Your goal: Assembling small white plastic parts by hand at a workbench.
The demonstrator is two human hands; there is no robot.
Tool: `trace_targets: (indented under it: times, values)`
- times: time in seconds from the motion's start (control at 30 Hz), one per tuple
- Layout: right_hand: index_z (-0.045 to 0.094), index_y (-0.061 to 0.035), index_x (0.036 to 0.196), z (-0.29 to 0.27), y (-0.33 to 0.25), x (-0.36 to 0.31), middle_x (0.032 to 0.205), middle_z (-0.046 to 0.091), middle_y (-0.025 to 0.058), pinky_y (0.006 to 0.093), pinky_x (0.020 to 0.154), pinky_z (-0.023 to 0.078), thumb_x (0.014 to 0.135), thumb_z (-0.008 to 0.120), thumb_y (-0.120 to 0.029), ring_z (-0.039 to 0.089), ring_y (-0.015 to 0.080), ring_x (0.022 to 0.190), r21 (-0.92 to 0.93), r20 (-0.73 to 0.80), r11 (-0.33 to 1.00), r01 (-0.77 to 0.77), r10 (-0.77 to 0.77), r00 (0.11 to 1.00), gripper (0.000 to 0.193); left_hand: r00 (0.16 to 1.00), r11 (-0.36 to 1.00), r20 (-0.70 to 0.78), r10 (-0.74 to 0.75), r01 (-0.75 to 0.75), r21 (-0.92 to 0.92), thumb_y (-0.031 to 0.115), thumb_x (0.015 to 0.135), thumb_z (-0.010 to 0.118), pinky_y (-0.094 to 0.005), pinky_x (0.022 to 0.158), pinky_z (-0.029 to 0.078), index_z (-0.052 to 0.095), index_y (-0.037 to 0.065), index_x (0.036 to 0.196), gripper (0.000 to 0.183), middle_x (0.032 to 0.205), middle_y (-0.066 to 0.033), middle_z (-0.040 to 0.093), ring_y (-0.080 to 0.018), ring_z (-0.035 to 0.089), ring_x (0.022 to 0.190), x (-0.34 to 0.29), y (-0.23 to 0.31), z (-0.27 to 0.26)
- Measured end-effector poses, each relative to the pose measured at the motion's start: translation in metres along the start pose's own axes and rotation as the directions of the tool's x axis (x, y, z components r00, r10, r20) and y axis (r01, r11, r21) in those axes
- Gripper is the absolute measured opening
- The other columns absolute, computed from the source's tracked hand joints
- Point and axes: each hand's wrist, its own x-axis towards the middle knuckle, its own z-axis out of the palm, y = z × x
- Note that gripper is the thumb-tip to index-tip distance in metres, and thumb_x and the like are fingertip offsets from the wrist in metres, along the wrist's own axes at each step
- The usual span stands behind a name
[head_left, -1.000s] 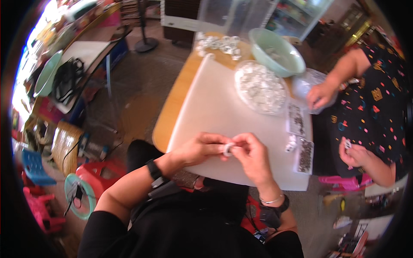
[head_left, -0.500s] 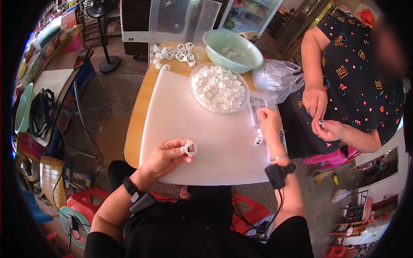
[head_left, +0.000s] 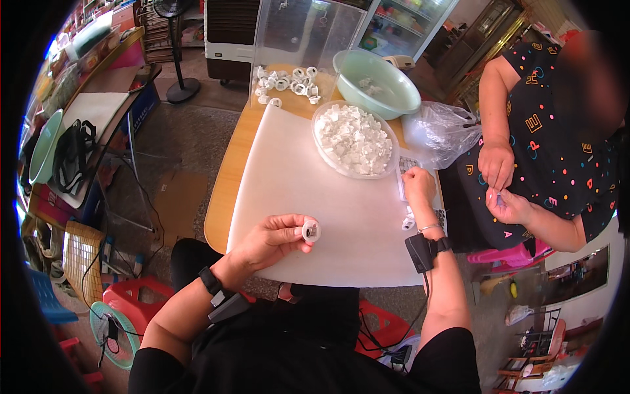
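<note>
My left hand (head_left: pixel 277 240) pinches a small round white plastic part (head_left: pixel 311 230) between thumb and fingertips, held over the white mat (head_left: pixel 279 171). The part's face shows a dark, squarish opening. My right hand (head_left: pixel 420 188) is at the mat's right edge, fingers bent together over a shallow tray of small pieces (head_left: pixel 407 164). Whatever its fingertips hold is hidden. Beside that wrist lie a few white plastic parts (head_left: pixel 408 218). A clear round tub (head_left: pixel 321 146) heaped with white plastic pieces (head_left: pixel 355 136) stands just beyond the hands.
Behind the tub are a pale green basin (head_left: pixel 410 105) and a clear plastic bin (head_left: pixel 308 39) with several round white parts (head_left: pixel 289 82). A plastic bag (head_left: pixel 441 134) sits at the right. There, a co-worker's hands (head_left: pixel 502 187) work on a tiny piece. A floor fan (head_left: pixel 180 88) stands far left.
The view has swung a little, so the table sits farther right in the picture. My left hand keeps the round part; my right hand stays by the tray, its fingers slightly lower over it.
</note>
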Motion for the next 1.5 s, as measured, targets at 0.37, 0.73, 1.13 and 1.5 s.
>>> trace_targets:
  times: [0.37, 0.73, 1.13, 1.5]
  values:
    - [0.064, -0.0018, 0.083, -0.059, -0.060, -0.114, 0.078, 0.066, 0.0034, 0.0216, 0.058, 0.048, 0.084, 0.064, -0.003, 0.059, 0.0092, 0.063, 0.872, 0.477, 0.246, -0.422, -0.243, 0.845, 0.002, 1.000, 1.000, 0.011, 0.014, -0.014, 0.000, 0.007, 0.094, 0.052, -0.0274, 0.084, 0.050, 0.056, -0.004, 0.113, 0.023, 0.098, -0.0091, 0.061, -0.0158, 0.060, 0.086, -0.001, -0.003, -0.001]
    - [0.062, -0.0005, 0.088, -0.019, -0.068, -0.160, 0.081, 0.064, 0.0095, 0.0294, 0.062, 0.049, 0.078, 0.064, 0.003, 0.062, 0.0202, 0.069, 0.659, 0.007, 0.690, 0.301, -0.406, 0.914, 0.011, 1.000, 1.000, 0.001, 0.017, -0.017, -0.008, 0.008, 0.094, 0.053, -0.0270, 0.082, 0.051, 0.057, -0.004, 0.113, 0.023, 0.098, -0.0085, 0.062, -0.0159, 0.061, 0.086, -0.001, -0.001, -0.001]
    - [0.063, 0.0007, 0.092, -0.055, -0.094, -0.182, 0.085, 0.064, 0.0078, 0.0273, 0.066, 0.050, 0.081, 0.065, 0.004, 0.062, 0.0154, 0.074, 0.845, -0.001, 0.490, 0.215, -0.400, 0.916, 0.012, 0.999, 1.000, 0.024, 0.022, -0.022, -0.009, 0.007, 0.092, 0.055, -0.0297, 0.082, 0.052, 0.056, -0.004, 0.116, 0.026, 0.103, -0.0101, 0.061, -0.0172, 0.061, 0.087, -0.001, -0.001, -0.003]
    - [0.063, -0.0020, 0.087, -0.055, -0.125, -0.185, 0.082, 0.062, 0.0077, 0.0345, 0.066, 0.048, 0.078, 0.064, 0.004, 0.058, 0.0242, 0.077, 0.684, -0.237, 0.511, 0.521, -0.519, 0.821, 0.011, 0.996, 0.998, 0.071, 0.054, -0.050, -0.048, 0.008, 0.093, 0.054, -0.0281, 0.085, 0.050, 0.057, -0.002, 0.113, 0.022, 0.103, -0.0071, 0.061, -0.0151, 0.060, 0.089, 0.003, -0.004, -0.004]
